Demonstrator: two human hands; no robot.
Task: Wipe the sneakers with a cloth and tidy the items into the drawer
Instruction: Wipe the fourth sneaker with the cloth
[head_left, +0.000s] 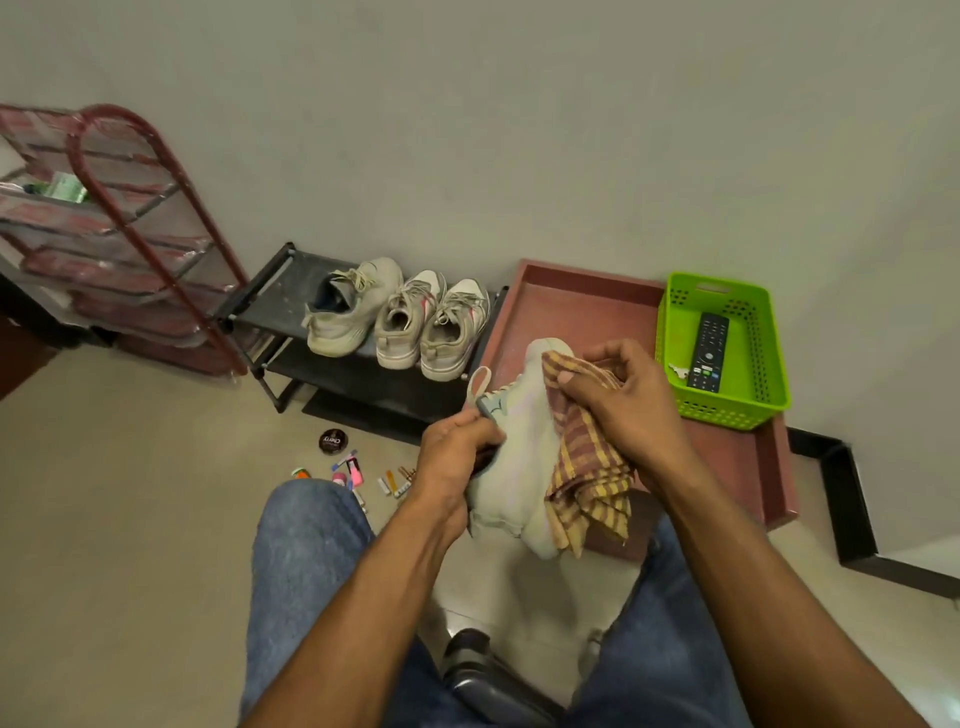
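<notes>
Left grip (457, 449) clutches the pale sneaker (519, 457) by its opening while right grip (618, 400) presses the checked cloth (587, 467) against it.

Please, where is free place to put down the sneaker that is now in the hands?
The black rack has bare shelf left of the three sneakers. The red tray is bare between its back rim and the green basket. The floor near the polish tin is crowded with small items.

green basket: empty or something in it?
Not empty. The green basket stands in the red drawer and holds a black remote lying flat on its floor.
</notes>
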